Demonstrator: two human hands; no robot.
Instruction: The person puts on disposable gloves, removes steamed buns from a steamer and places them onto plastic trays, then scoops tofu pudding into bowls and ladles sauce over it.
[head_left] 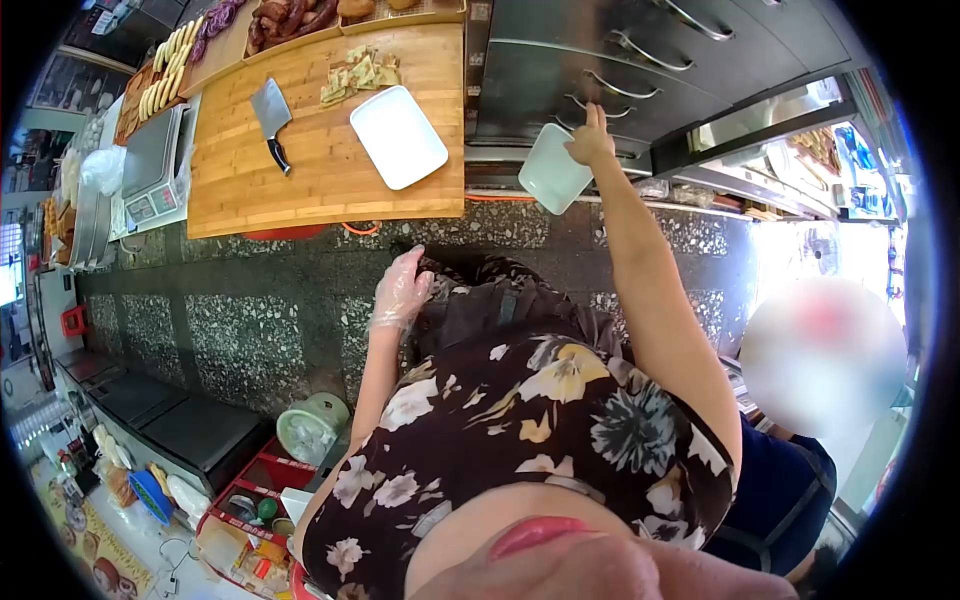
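My left hand, in a clear plastic glove, hangs beside the dark clothing at my waist, its fingers loosely apart and holding nothing. On the right, my bare right hand is stretched toward the drawer handles, thumb over the rim of a pale green tray; its fingers point forward, some hidden. The tray is empty and tilted in front of the drawers. A white tray lies on the wooden board, near a pile of sliced food and a cleaver with a black handle.
Metal drawers stand ahead on the right. Trays of brown food line the board's far edge, and a scale is at its left. Behind on the left are a bucket and red crates. A person in dark blue is at the right.
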